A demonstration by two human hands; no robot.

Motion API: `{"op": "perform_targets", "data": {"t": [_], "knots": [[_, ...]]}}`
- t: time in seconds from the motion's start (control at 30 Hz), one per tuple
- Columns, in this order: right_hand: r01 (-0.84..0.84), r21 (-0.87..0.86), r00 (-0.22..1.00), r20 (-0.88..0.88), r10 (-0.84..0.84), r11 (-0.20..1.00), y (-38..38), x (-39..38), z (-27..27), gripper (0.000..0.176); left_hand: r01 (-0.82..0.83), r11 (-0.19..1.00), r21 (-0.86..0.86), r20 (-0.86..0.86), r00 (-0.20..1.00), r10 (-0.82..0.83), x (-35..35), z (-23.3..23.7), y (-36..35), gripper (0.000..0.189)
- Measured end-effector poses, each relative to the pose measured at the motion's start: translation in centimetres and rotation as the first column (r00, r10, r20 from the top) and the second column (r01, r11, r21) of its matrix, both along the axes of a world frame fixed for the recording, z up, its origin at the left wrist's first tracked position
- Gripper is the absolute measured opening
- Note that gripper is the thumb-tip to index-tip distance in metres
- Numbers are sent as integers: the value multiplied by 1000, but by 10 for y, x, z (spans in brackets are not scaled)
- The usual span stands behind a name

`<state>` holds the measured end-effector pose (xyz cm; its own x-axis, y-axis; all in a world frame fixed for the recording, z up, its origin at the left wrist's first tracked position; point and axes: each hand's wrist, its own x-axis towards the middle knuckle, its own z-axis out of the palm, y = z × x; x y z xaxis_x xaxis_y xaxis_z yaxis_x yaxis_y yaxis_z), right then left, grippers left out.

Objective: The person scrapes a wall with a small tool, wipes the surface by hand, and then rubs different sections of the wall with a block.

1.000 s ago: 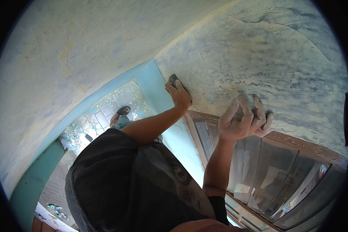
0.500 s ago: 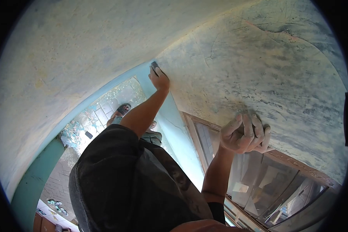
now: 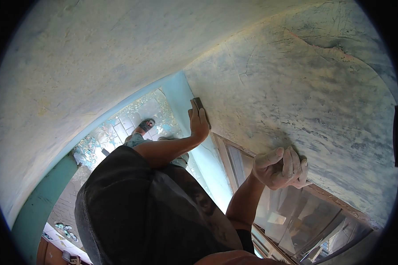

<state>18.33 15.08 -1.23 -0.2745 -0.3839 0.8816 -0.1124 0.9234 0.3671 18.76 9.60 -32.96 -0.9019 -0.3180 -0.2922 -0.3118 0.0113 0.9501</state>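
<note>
Curving up the far left is a teal pillar (image 3: 40,207), and past it, far below, a sandalled foot (image 3: 145,125) stands on a paved floor (image 3: 112,132). A dark cap (image 3: 132,212) fills the lower middle. Above it, the left hand (image 3: 198,123) is clamped on a dark sanding block (image 3: 200,104), pressing it flat to the scraped wall (image 3: 296,88) just beside a pale blue band (image 3: 181,92). Further right, the right hand (image 3: 279,168) rests its knuckles on the wall with fingers folded together in a loose fist; whether it holds anything I cannot tell. It sits just above a wooden window frame (image 3: 329,198) and its glass (image 3: 292,216).
</note>
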Motion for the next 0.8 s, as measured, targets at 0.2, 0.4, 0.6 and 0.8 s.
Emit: {"op": "perform_targets", "data": {"t": [0.2, 0.4, 0.6, 0.8], "knots": [[-3, 12, 999, 37, 3, 1000, 4, 3, 0, 9, -197, 979, 57, 110, 976, 190, -93, -4, -31, 62], [-43, -71, 999, 14, 44, 997, 7, 3, -7, 8, -124, 990, 71, 111, 987, 116, -66, 2, -29, 63], [-22, -23, 999, -40, 21, 1000, 4, -5, -8, 9, -60, 997, 50, 105, 993, 55, -38, 27, -15, 64], [-30, 4, 1000, 1, 30, 1000, -3, -2, 1, 13, -228, 971, 75, 145, 966, 215, -87, -12, -23, 65]]}}
